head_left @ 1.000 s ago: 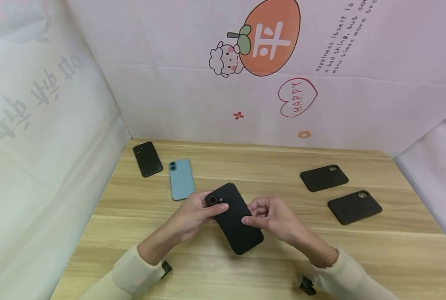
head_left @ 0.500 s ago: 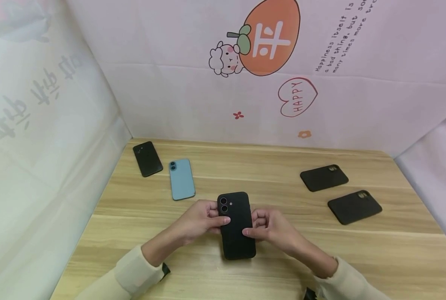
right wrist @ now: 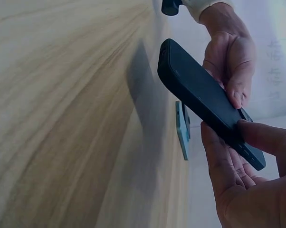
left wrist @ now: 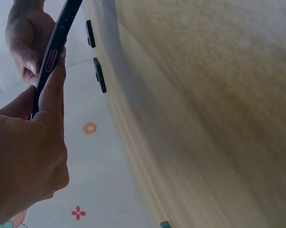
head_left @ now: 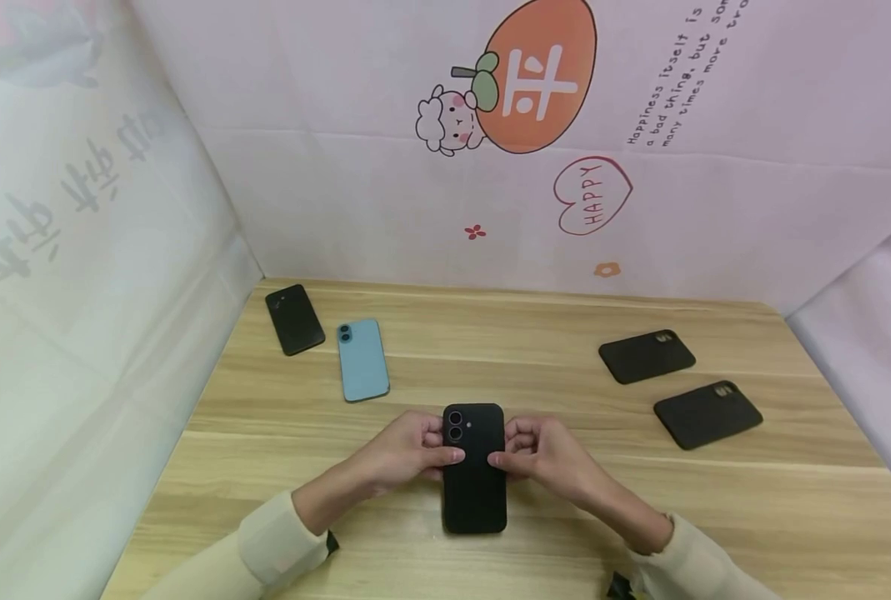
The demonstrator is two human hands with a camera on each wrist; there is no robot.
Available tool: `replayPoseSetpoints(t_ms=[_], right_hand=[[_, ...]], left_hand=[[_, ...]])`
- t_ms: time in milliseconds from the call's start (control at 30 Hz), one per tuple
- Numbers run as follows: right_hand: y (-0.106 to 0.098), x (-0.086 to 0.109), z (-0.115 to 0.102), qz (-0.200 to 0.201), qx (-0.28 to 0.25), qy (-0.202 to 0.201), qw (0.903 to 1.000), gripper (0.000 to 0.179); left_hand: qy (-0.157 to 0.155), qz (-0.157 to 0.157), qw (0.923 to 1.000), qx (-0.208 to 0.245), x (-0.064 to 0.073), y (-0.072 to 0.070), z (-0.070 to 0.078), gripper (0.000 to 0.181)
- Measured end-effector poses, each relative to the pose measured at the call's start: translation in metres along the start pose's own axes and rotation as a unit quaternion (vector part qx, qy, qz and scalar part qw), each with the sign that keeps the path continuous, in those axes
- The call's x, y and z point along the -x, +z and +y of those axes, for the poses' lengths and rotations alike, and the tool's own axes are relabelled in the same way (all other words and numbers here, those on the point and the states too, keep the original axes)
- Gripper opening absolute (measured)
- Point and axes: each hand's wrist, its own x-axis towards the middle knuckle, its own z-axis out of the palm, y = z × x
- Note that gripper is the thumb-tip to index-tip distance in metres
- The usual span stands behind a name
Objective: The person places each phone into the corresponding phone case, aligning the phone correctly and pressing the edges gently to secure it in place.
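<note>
Both hands hold a phone in a black case [head_left: 475, 492] above the near middle of the table, its camera side facing up. My left hand [head_left: 407, 454] pinches the left long edge, thumb on the back and fingers beneath. On the opposite edge my right hand [head_left: 538, 454] pinches it the same way. In the left wrist view the phone [left wrist: 57, 42] is seen edge-on, with a pinkish strip showing through a slot in the case's side. The right wrist view shows the cased phone [right wrist: 195, 85] tilted and lifted off the wood. Its screen side is hidden from the head view.
A light blue phone [head_left: 364, 362] and a black phone [head_left: 295, 319] lie at the back left of the wooden table [head_left: 490, 333]. Two black phone cases [head_left: 643, 358] lie on the right. White printed cloth [head_left: 340, 183] walls the back and sides.
The cased phone has turned from a slant to straight upright in the head view and come slightly nearer. Both hands moved with it, still pinching its edges.
</note>
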Motion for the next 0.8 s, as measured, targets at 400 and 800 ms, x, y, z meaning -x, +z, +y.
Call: replayPoseSetpoints(t_ms=[400,800], right_hand=[[0.001,-0.004,0.011,0.014,-0.018,0.016,0.9996,0.022],[0.002,-0.011,0.014,0.021,0.027,0.006,0.9994,0.019]], left_hand=[[-0.002,0.007,0.9997,-0.025,-0.007,0.002,-0.008,0.023],[0.005,0.018,0.9947,-0.101,-0.016,-0.003,-0.010,0.026]])
